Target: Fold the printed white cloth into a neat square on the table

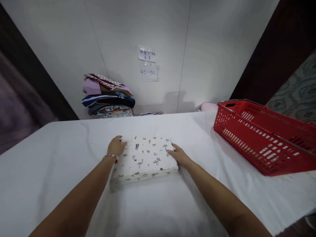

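Observation:
A folded white cloth [146, 156] with small prints of plants, shells and a bird is in front of me, several layers thick. My left hand [116, 146] holds its left side, with a bracelet on the wrist. On the opposite edge, my right hand [180, 155] grips the cloth with the thumb on top and the other fingers mostly hidden beneath or behind it. The cloth's left part and near edge are slightly blurred.
A white-covered table [74, 164] lies under my arms. To the right stands a red perforated basket [249, 141] with metal handles. Folded fabrics [108, 97] are stacked at the back left by the wall. Handwritten paper signs [149, 71] hang above; something pink [208, 106] is behind the table.

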Demonstrator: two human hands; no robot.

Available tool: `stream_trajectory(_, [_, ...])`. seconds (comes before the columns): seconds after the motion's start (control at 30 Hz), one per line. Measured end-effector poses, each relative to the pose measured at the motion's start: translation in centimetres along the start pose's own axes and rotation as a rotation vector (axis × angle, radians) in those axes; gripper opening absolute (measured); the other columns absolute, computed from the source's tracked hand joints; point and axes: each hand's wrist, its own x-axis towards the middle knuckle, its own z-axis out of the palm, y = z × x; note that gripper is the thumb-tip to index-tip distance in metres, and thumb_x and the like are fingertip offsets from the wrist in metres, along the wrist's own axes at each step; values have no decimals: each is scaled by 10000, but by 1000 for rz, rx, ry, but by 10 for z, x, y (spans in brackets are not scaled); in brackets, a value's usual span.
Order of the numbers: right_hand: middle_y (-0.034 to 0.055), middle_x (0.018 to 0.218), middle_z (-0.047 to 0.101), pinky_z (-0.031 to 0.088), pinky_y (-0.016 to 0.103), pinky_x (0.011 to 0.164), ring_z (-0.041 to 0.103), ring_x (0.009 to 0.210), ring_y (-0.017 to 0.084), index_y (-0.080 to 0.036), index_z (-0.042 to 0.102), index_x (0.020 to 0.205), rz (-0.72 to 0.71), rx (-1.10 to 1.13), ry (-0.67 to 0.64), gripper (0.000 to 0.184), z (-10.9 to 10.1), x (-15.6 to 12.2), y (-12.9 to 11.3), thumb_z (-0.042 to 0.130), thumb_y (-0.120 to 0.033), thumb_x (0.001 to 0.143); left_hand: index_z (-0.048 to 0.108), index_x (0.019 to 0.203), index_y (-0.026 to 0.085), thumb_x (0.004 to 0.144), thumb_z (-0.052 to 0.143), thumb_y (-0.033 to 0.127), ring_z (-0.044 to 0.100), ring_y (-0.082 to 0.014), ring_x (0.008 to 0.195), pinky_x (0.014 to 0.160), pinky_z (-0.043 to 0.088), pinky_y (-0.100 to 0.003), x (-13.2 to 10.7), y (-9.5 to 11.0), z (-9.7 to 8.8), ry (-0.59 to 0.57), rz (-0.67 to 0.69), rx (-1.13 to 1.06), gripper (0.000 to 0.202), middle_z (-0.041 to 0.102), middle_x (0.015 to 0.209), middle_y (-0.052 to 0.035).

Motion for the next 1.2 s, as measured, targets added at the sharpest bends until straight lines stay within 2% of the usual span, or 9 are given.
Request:
stream_trajectory(0.07, [63,945,662,498,329,743,631,814,187,-195,363,1328,26,30,39,670,8,4,0,632,-374,740,481,1177,103,735,531,305,497,-276,1093,922,397,-378,0,7,5,35,52,60,488,546,1165,-152])
stream_trajectory(0.13, [61,931,659,503,314,702,627,776,174,-206,360,1329,70,79,53,648,7,2,2,603,-406,763,488,1180,124,783,496,362,441,-268,1166,992,341,-388,-21,21,15,93,262,28,463,517,1223,-136])
stream_trajectory(0.27, [24,798,641,488,267,535,588,574,128,-257,345,1327,173,174,14,593,-9,-17,11,505,-497,809,538,1138,194,833,446,457,449,-213,1160,1009,338,-362,-97,64,36,-84,630,-146,413,535,1225,-72])
stream_trajectory(0.4, [32,805,640,523,301,589,609,611,136,-241,345,1323,163,266,-33,547,-14,-39,22,494,-421,829,467,1227,250,738,596,452,427,-230,1177,991,348,-402,-151,99,53,-189,830,-221,545,488,1279,-65])
stream_trajectory(0.53, [33,819,648,546,333,657,623,674,147,-207,353,1324,126,300,-68,589,-13,-47,26,566,-267,779,485,1207,258,752,589,313,442,-223,1166,985,346,-415,-160,112,65,-182,797,-217,470,511,1248,-62])
stream_trajectory(0.67, [11,784,638,555,328,665,616,681,143,-180,377,1314,87,285,-122,665,-16,-47,24,627,-182,698,516,1181,242,789,535,295,481,-207,1131,973,367,-393,-155,110,71,-177,741,-243,397,549,1214,-55])
stream_trajectory(0.93, [-7,744,640,549,301,599,636,606,140,-159,209,1396,88,171,-185,800,-13,-47,22,565,-129,680,458,1233,222,795,499,256,487,-207,1124,974,367,-392,-159,111,69,-175,758,-209,442,552,1215,-65])
stream_trajectory(1.07, [-31,692,630,544,281,567,627,559,128,-171,233,1386,71,157,-141,780,-8,-48,21,528,-93,668,433,1255,212,786,489,218,449,-207,1172,1021,315,-402,-163,113,68,-171,774,-186,473,522,1255,-69])
stream_trajectory(1.2, [-41,644,617,528,256,516,613,522,124,-163,228,1386,76,171,-110,768,-6,-50,17,531,-91,685,443,1243,204,833,425,236,496,-190,1119,979,369,-371,-163,111,69,-138,669,-233,411,551,1225,-62])
